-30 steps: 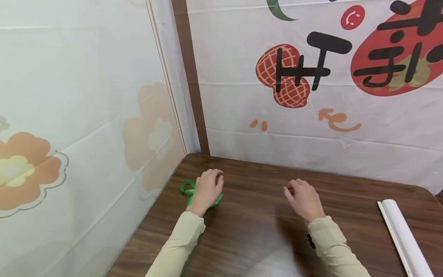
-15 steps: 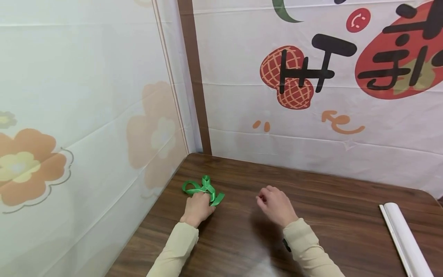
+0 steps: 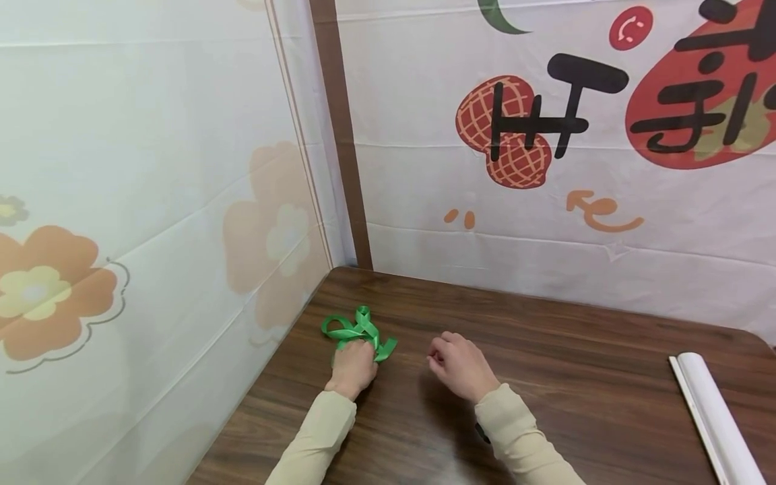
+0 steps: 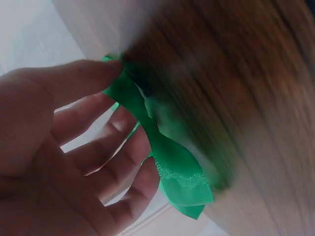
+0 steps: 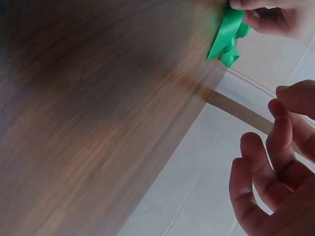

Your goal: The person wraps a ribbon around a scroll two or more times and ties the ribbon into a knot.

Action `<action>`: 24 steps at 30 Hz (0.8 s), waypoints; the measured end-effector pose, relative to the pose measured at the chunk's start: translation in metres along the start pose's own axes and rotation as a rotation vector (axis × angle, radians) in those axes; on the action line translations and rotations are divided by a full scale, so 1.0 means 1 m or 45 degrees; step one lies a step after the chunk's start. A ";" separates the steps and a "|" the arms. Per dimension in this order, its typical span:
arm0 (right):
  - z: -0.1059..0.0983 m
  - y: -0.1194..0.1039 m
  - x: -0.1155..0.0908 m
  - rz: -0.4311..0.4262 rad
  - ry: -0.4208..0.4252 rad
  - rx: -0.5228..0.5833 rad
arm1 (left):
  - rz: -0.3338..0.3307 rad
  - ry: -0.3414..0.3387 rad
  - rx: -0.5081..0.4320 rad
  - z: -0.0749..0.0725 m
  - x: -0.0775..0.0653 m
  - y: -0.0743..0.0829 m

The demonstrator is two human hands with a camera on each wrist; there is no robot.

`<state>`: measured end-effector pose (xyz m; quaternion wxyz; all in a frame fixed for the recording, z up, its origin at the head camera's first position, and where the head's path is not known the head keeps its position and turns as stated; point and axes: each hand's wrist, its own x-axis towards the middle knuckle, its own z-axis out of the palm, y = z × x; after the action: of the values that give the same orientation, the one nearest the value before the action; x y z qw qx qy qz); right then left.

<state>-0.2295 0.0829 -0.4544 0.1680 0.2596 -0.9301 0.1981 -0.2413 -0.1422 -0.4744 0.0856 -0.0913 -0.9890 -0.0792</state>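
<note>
A glossy green ribbon (image 3: 366, 327), looped and folded, lies on the brown wooden table near its left side. My left hand (image 3: 353, 367) is at the ribbon's near side and pinches it. In the left wrist view the thumb lies at one edge of the green ribbon (image 4: 172, 167) and the fingers curl in behind it. The right wrist view shows the same ribbon (image 5: 227, 37) by the left hand (image 5: 275, 14). My right hand (image 3: 462, 364) hovers over the table to the right of the ribbon, fingers loosely curled, holding nothing (image 5: 275, 172).
A long white roll or tube (image 3: 715, 417) lies along the right part of the wooden table (image 3: 576, 377). White printed cloth (image 3: 412, 162) hangs behind the table, and another flower-patterned sheet (image 3: 164, 202) borders the left edge.
My left hand has drawn back from above the ribbon, lowered to its near side and taken hold of it. My right hand has moved left, closer to the ribbon.
</note>
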 end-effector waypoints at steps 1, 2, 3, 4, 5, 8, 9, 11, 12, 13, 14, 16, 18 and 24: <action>0.000 -0.001 0.000 0.005 -0.007 0.002 | 0.009 0.011 -0.005 0.000 0.000 0.002; 0.000 -0.001 0.000 0.009 -0.016 0.010 | 0.015 0.016 -0.014 0.000 0.000 0.003; 0.001 -0.001 -0.001 0.015 -0.027 0.020 | 0.022 0.016 -0.021 -0.001 0.000 0.005; 0.001 -0.002 -0.001 0.016 -0.040 0.026 | 0.027 0.008 -0.028 -0.001 0.000 0.007; 0.001 -0.003 -0.002 0.018 -0.053 0.031 | 0.030 -0.005 -0.036 -0.001 0.001 0.009; 0.002 -0.004 -0.004 0.020 -0.096 0.046 | 0.049 -0.058 -0.079 0.000 0.001 0.016; 0.003 -0.004 -0.005 0.021 -0.107 0.046 | 0.065 -0.066 -0.098 0.000 0.000 0.018; 0.004 -0.004 -0.006 0.022 -0.118 0.047 | 0.104 -0.082 -0.144 0.001 0.000 0.022; 0.004 -0.004 -0.006 0.022 -0.118 0.051 | 0.130 -0.082 -0.170 0.001 0.000 0.025; 0.005 -0.004 -0.006 0.024 -0.118 0.061 | 0.159 -0.080 -0.189 0.001 0.000 0.027; 0.005 -0.004 -0.006 0.024 -0.120 0.070 | 0.190 -0.077 -0.206 0.001 0.000 0.029; 0.007 -0.003 -0.007 0.017 -0.124 0.088 | 0.242 -0.084 -0.225 0.000 -0.001 0.034; 0.008 -0.002 -0.007 -0.003 -0.127 0.104 | 0.294 -0.082 -0.232 -0.001 -0.001 0.039; 0.012 0.001 -0.009 -0.017 -0.132 0.077 | 0.454 0.004 -0.266 0.000 -0.003 0.053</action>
<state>-0.2252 0.0820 -0.4685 0.1131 0.2806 -0.9294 0.2115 -0.2278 -0.0914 -0.4673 0.0899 -0.2732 -0.9434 -0.1650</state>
